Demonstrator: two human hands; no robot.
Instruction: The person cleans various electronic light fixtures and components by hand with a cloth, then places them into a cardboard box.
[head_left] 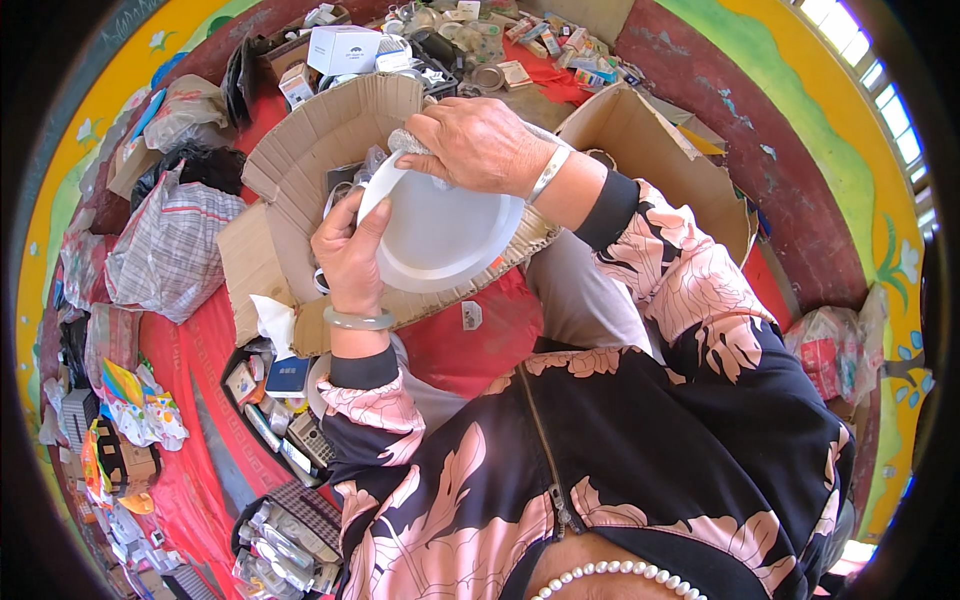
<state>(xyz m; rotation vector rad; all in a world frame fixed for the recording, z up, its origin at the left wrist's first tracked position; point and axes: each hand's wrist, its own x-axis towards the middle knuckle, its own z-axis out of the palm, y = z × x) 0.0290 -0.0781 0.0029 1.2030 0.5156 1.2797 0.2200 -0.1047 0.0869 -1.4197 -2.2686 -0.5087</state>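
Observation:
A round, shallow white cover (445,235), something like a lamp shade or lid, is tilted over an open cardboard box (345,120). My left hand (350,260) pinches its left rim between thumb and fingers. On the upper rim, my right hand (475,145) is closed with a grey crumpled wad (403,143), perhaps cloth or a scourer, at its fingertips and thumb. The right fingers partly hide the wad and the top of the cover. Some small items lie in the box beneath, mostly covered.
Another open cardboard box (690,160) stands to the right. A checked bag (170,245) is at the left, over red cloth (190,370). A bin of small goods (290,400) sits by my left knee. A white box (343,50) and mixed wares are piled at the far side.

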